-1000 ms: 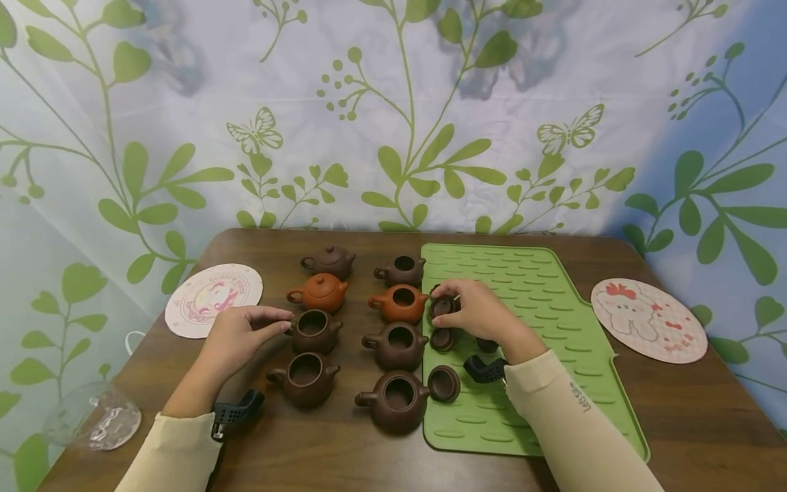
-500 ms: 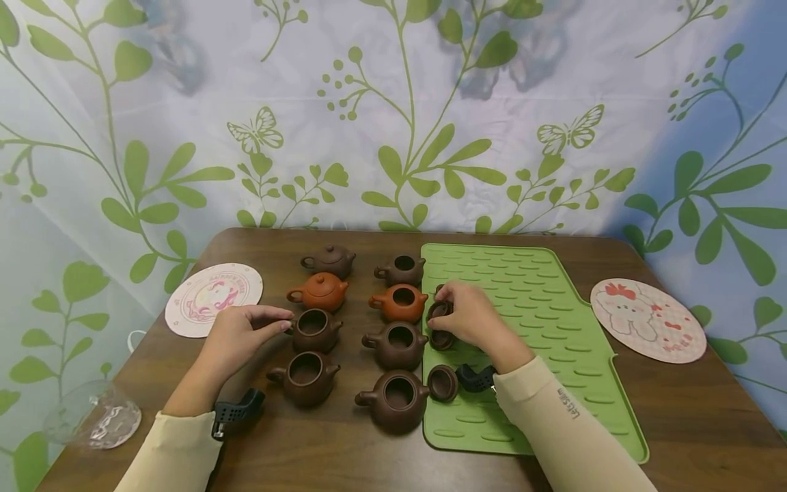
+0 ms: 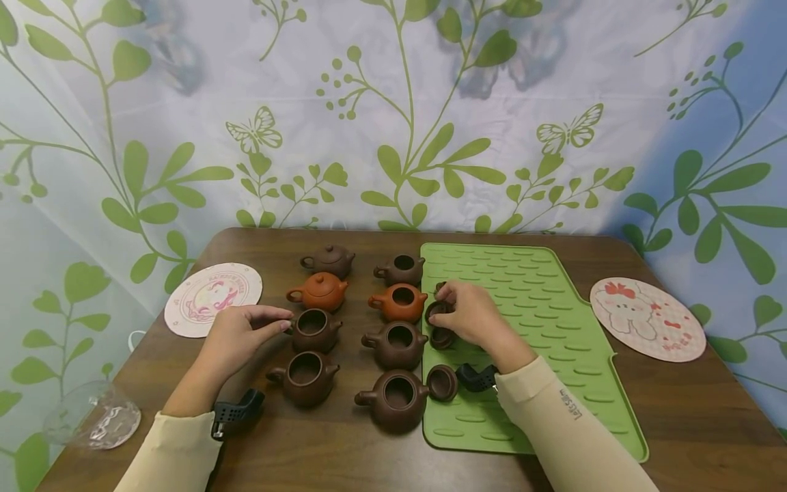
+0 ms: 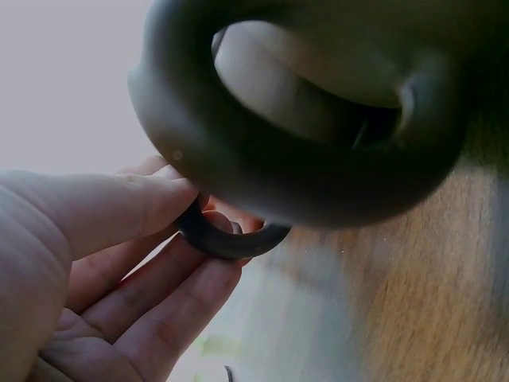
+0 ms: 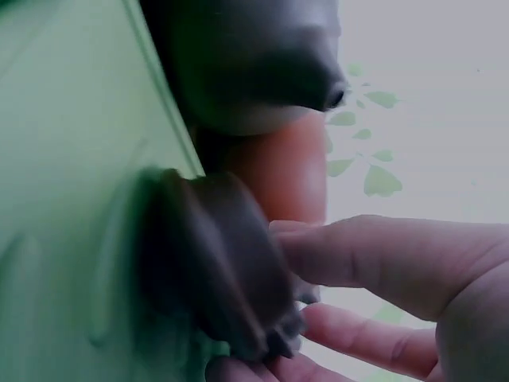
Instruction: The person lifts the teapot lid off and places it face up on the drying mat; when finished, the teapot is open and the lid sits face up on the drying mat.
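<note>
My left hand [image 3: 242, 338] pinches the ring handle [image 4: 231, 241] of a dark brown lidless teapot [image 3: 315, 335] on the table. Over the green mat's left edge, my right hand [image 3: 473, 311] holds a dark brown teapot lid [image 3: 436, 311] between thumb and fingers. In the right wrist view this lid [image 5: 227, 263] is tipped on edge, its rim close to the mat. Another brown lid [image 3: 441, 338] lies just in front of it, and part of a small lid [image 3: 440, 287] shows behind the fingertips. A further lid [image 3: 443, 383] lies nearer the front.
An orange lidless teapot [image 3: 401, 304] and several brown lidless ones line the green mat [image 3: 553, 328]. Farther left stand a lidded orange teapot [image 3: 318, 294] and a lidded brown one [image 3: 328, 262]. Round printed mats flank them; a clear glass [image 3: 95, 417] stands front left.
My right hand and forearm have shifted slightly left, and the lid at its fingers has moved left and tilted. A lid that showed beneath the wrist is now hidden. My left hand stays put.
</note>
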`<state>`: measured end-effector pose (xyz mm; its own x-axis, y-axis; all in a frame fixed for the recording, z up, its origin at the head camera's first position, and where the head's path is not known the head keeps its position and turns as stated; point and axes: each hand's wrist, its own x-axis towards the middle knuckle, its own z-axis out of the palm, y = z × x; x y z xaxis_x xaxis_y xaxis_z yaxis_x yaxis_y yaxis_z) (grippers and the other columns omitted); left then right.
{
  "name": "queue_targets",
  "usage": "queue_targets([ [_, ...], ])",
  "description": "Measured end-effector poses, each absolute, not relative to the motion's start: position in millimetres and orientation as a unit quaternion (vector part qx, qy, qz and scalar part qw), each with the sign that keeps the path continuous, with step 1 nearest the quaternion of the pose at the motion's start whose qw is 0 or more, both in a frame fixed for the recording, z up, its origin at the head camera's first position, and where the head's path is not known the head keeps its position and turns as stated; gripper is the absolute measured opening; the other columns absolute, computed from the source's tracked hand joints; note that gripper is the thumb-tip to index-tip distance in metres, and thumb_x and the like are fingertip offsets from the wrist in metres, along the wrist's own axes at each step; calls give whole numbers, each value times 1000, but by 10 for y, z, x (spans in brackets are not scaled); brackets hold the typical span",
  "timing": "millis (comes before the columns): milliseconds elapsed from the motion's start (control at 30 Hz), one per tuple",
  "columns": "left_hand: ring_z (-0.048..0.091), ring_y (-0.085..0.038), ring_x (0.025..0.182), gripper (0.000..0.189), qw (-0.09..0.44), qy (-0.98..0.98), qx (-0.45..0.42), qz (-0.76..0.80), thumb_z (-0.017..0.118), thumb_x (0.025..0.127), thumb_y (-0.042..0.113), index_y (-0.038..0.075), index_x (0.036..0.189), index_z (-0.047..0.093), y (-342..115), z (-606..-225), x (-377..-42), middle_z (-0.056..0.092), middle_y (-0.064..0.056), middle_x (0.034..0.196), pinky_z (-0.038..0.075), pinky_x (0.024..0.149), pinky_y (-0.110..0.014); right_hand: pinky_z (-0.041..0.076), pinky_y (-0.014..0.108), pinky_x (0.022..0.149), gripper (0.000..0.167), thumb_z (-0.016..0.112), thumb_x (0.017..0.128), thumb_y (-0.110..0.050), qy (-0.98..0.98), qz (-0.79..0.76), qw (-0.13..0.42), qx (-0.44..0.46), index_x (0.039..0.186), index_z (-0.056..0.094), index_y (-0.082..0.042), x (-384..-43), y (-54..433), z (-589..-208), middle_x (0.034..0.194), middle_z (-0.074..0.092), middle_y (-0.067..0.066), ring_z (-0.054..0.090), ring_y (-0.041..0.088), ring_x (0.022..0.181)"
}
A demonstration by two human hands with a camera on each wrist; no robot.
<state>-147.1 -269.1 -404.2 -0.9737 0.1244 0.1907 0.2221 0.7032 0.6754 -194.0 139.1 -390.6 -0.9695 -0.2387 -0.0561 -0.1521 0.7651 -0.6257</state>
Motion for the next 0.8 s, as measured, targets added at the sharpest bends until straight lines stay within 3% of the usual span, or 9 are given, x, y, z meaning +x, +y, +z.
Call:
queue_targets([
  [800,73,-18,93,13,73,-920,-101,-371,84,93,12,13,106,85,-2690,-4053,-1476,78,2,99,57,78,-29,55,50,84,32,72,103,-26,930,-348,43,-114,124,68,-2,-1927,1568,-3773,112,70,12,66,31,102],
])
